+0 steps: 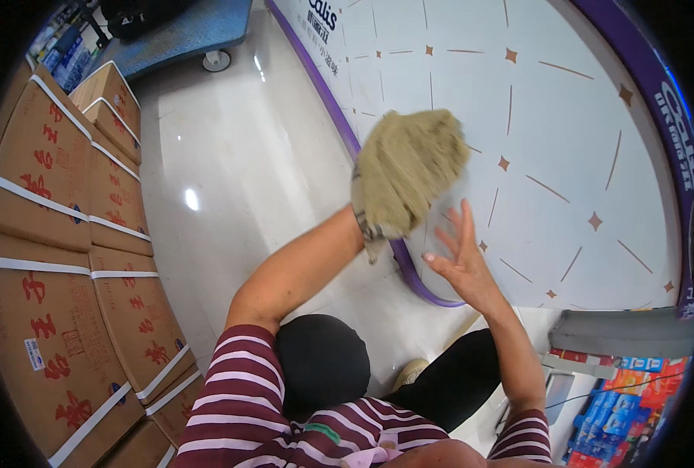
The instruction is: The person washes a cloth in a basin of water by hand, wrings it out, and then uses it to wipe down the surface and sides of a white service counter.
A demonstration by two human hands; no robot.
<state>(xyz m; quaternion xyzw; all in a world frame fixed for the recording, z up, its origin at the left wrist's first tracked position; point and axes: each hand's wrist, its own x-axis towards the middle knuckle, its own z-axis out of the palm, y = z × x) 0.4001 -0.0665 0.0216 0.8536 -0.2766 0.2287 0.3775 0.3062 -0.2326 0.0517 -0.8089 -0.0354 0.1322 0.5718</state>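
An olive-green cloth with a checked edge covers my left hand, which is hidden down to the wrist. The cloth lies over the white panel of a display stand; whether it presses on the surface cannot be told. Printed brown stars and dashes pattern this panel, and a purple trim runs along its lower edge. Just below and to the right of the cloth, my right hand is bare and slightly blurred. Its fingers are spread before the panel, with nothing in them.
Strapped cardboard cartons with red writing are stacked along the left. A blue platform trolley on casters stands at the top left. Colourful packets fill the lower right, near a grey ledge. Glossy tiles make up the floor.
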